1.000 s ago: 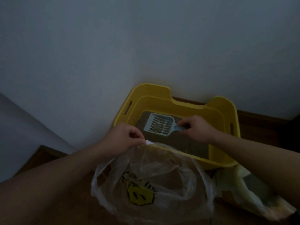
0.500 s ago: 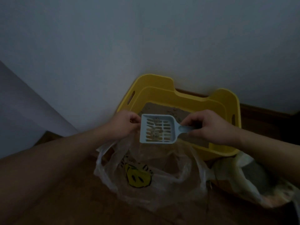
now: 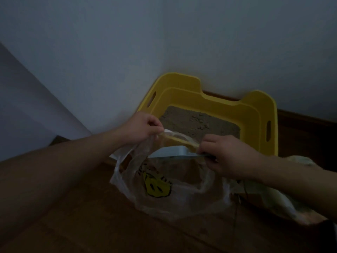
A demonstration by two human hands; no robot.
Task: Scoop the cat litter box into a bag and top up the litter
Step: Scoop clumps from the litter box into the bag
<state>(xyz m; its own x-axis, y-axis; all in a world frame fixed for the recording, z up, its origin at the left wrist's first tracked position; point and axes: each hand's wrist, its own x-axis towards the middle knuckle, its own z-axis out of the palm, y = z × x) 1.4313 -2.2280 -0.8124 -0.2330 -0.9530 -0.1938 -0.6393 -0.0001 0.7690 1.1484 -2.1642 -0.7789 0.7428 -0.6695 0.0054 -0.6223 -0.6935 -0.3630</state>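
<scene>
Fingers [image 3: 155, 127] of my left hand [image 3: 141, 127]: curled, pinching the rim of the clear plastic bag with a yellow face print [image 3: 182, 201], holding its mouth up against the near wall of the yellow plastic litter box [image 3: 255, 108].

Fingers [image 3: 209, 146] of my right hand [image 3: 231, 159]: closed round the handle of the pale blue plastic scoop [image 3: 169, 152].

Scoop: in the bag's mouth, just in front of the box. Long axis left to right, handle at my right hand, head toward my left, seen nearly edge-on. Contents: cannot tell.

Brown litter [image 3: 197, 123]: inside the box, beyond both hands.

Judgement: emptying step. The litter lies ahead of the scoop, over the near wall, and the right hand makes that reach.

Pale crumpled sack [image 3: 284, 196]: in front of the box, right of the bag, on the wooden floor [image 3: 91, 216].
</scene>
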